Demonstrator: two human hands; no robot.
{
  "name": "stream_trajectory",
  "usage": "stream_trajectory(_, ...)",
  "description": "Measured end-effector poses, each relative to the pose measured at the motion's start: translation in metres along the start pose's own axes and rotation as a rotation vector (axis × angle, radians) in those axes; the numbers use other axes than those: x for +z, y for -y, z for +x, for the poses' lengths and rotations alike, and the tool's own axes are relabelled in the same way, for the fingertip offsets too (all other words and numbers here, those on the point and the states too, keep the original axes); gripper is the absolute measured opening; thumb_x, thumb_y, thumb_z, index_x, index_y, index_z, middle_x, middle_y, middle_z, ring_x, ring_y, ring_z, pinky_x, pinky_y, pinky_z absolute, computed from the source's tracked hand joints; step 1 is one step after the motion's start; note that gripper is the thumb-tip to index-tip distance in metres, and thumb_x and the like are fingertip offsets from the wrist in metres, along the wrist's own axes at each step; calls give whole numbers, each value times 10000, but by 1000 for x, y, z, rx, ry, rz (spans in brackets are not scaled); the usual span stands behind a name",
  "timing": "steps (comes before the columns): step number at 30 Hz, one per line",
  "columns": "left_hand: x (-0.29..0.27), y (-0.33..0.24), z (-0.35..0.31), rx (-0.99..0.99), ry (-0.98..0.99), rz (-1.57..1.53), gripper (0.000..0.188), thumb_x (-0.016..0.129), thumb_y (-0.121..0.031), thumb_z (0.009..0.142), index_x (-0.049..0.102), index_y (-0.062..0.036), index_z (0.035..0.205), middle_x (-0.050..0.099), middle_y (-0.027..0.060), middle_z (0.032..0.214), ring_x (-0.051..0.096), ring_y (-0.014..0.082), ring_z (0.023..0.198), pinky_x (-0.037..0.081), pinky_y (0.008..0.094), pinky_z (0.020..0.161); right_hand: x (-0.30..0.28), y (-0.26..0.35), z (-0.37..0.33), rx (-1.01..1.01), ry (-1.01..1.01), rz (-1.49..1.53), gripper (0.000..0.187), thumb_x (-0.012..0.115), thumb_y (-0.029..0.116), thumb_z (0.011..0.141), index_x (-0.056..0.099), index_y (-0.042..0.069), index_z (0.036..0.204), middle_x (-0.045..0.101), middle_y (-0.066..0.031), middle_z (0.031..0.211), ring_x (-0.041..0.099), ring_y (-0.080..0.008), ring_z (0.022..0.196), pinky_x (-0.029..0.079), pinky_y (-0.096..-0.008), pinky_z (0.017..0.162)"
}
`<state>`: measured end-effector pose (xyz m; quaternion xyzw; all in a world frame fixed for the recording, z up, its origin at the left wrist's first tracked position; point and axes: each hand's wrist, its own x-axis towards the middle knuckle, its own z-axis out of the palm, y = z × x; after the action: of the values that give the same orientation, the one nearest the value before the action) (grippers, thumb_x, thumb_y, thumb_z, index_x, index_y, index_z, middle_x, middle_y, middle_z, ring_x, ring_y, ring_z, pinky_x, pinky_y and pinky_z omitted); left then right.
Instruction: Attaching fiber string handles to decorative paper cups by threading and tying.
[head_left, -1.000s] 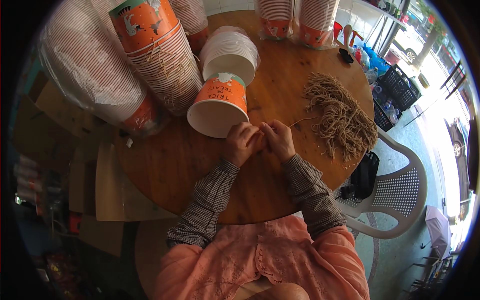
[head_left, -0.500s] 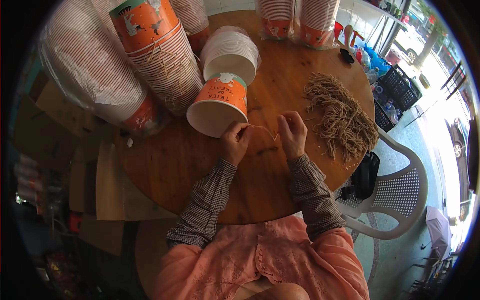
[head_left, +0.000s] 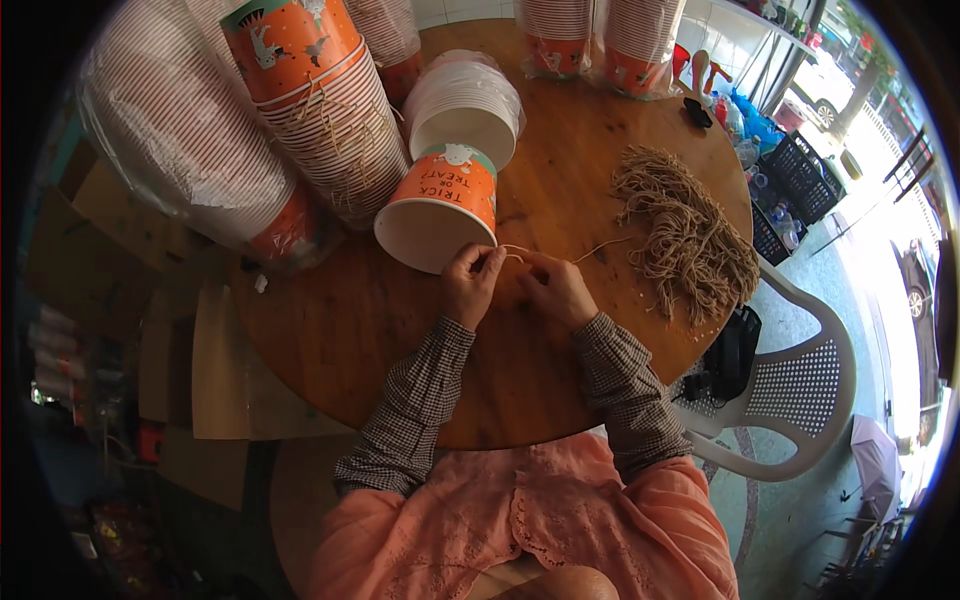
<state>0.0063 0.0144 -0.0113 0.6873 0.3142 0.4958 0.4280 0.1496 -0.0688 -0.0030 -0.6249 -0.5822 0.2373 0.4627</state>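
Note:
My left hand [head_left: 471, 284] is closed in a pinch on a thin tan twine string [head_left: 518, 250], just in front of the rim of an orange paper bucket [head_left: 447, 205]. That bucket lies on its side, with its white open mouth facing me. Close by on the right, my right hand [head_left: 556, 289] is also pinched on the string, its fingertips bent inward and partly hidden. A strand of the string runs out beyond the right hand toward a heap of tan twine [head_left: 685, 235] on the round wooden table [head_left: 520, 370].
Behind the bucket lie nested white buckets [head_left: 465, 110] in plastic. Tall stacks of wrapped buckets [head_left: 190, 140] and an orange stack with twine [head_left: 320, 110] stand at the left; more wrapped stacks [head_left: 635, 45] are at the back. A white plastic chair [head_left: 800, 385] is at the right.
My right hand has moved left and lowered, closer to my left hand. The string between the hands has shortened, and a strand now extends to the right. The left hand stays nearly still.

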Motion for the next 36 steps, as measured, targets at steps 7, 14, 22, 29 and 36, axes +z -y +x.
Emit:
stream_trajectory(7, 0, 0, -2, -30, 14, -29, 239, 665, -218, 909, 640, -2, 809, 561, -14, 654, 468, 44, 595, 404, 226, 535, -10, 11, 4, 162, 5, 545, 371, 639, 108, 872, 534, -17, 1205, 667, -74, 947, 613, -91, 694, 515, -239, 604)
stream_trajectory(14, 3, -3, -2, 31, 8, -6, 243, 668, -217, 907, 628, 2, 808, 561, -12, 660, 479, 49, 600, 412, 228, 541, -3, 2, 4, 177, -36, 544, 175, 660, 107, 871, 614, -11, 991, 649, -31, 808, 601, -67, 687, 507, -219, 594)
stream_trajectory(22, 1, 0, -1, 21, 49, 67, 209, 678, -192, 892, 634, 1, 825, 602, 19, 698, 536, 84, 622, 453, 245, 568, -2, 7, 5, 242, -164, 556, 172, 640, 153, 899, 622, -8, 957, 646, -13, 765, 597, -66, 650, 487, -208, 546)
stream_trajectory(29, 1, -6, -2, 43, 107, 72, 90, 666, -94, 866, 634, -25, 914, 660, 66, 859, 651, 154, 759, 513, 273, 630, -4, 1, 6, 158, -318, 456, 176, 614, 173, 924, 611, -2, 935, 647, -33, 764, 601, -74, 643, 483, -217, 554)
stream_trajectory(36, 1, -11, 0, 200, 105, 160, 92, 664, -56, 842, 619, -24, 914, 599, 62, 863, 627, 185, 708, 518, 287, 596, -8, 15, -1, -142, -493, 79, 96, 625, 84, 898, 593, 2, 935, 605, -55, 805, 584, -107, 672, 481, -241, 588)
